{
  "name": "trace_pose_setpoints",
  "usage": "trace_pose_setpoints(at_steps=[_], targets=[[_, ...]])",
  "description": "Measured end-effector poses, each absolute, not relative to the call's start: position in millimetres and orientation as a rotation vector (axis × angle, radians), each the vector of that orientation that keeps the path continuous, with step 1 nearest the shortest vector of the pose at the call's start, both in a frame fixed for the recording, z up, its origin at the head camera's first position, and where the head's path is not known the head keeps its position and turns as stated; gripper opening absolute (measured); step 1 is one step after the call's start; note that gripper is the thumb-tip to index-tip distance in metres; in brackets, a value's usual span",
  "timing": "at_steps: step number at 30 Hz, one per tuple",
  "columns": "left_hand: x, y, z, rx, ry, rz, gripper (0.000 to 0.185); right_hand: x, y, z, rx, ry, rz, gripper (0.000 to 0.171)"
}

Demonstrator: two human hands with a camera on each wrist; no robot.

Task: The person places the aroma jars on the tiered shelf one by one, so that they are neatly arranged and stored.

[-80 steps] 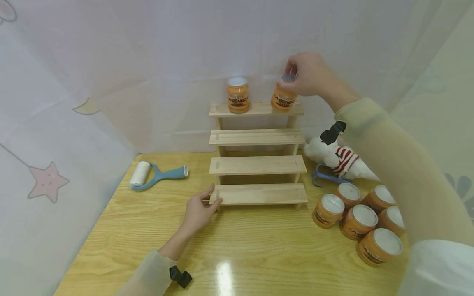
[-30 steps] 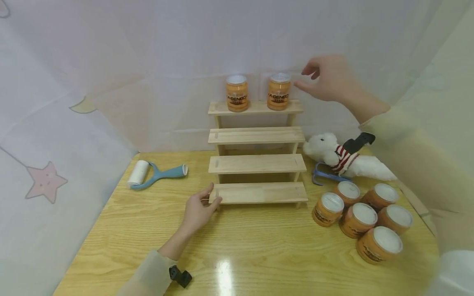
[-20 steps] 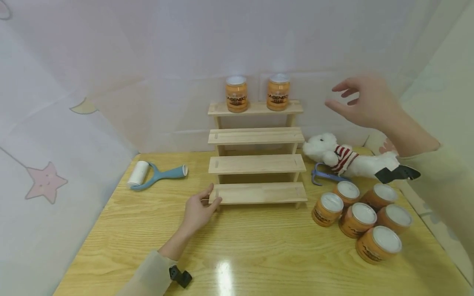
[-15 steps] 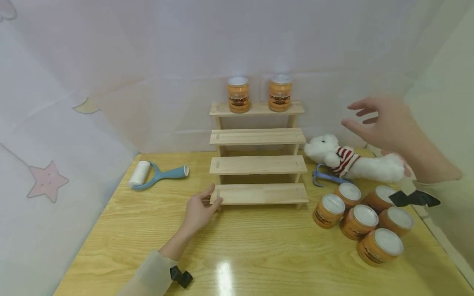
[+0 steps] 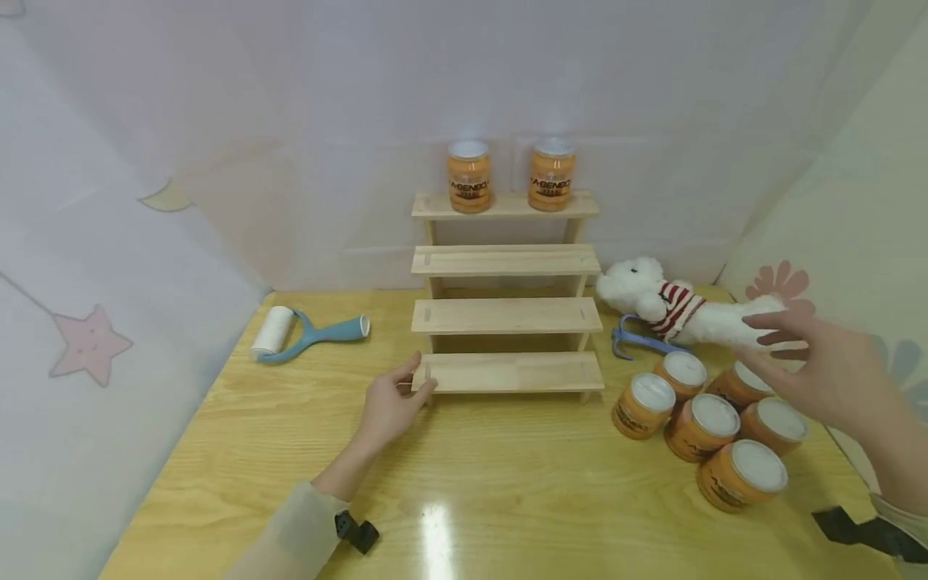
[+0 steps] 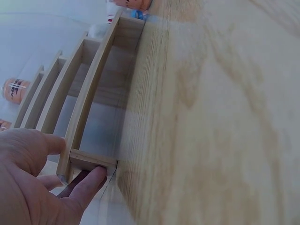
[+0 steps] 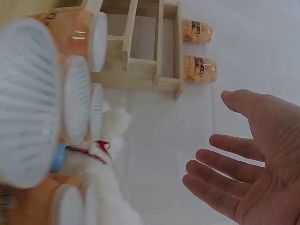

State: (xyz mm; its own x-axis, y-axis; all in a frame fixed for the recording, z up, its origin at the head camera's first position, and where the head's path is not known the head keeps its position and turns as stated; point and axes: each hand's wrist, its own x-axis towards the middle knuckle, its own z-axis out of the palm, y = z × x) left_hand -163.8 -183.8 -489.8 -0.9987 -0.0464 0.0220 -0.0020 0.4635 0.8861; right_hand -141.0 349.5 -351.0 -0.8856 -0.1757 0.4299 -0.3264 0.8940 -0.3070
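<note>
A stepped wooden rack stands at the back of the table, and its top step carries two orange jars. My left hand pinches the left end of the bottom step, thumb on top and a finger at its front; the left wrist view shows this hand gripping the step's end. My right hand hovers open and holds nothing. It is just above a cluster of several orange jars with white lids. In the right wrist view its fingers are spread, apart from the jars.
A white plush toy in a striped shirt lies right of the rack, over a blue hook. A blue-handled lint roller lies at the left rear. White curtains close in the table at the back and sides.
My right hand let go of the right jar on the top step and swung down and right to just above the jar cluster. The left hand has kept its hold.
</note>
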Motion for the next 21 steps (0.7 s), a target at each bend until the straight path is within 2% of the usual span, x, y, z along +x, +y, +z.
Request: trace_pose_setpoints(at_steps=[5,12,21], targets=[[-163.2,-182.0,-491.6,0.037,-2.641,-1.642,0.064,-118.1,359.3,-373.0,0.348,-2.784,0.51,0.039],[-165.6,-181.0,-492.2,0.036,-2.617,-1.644,0.064,-95.2,360.3,-399.3,0.371,-2.854,0.579,0.019],[-164.7,-182.7,-490.2,0.052,-2.626,-1.618,0.063,-86.0,351.6,-416.6,0.403,-2.888,0.445,0.031]])
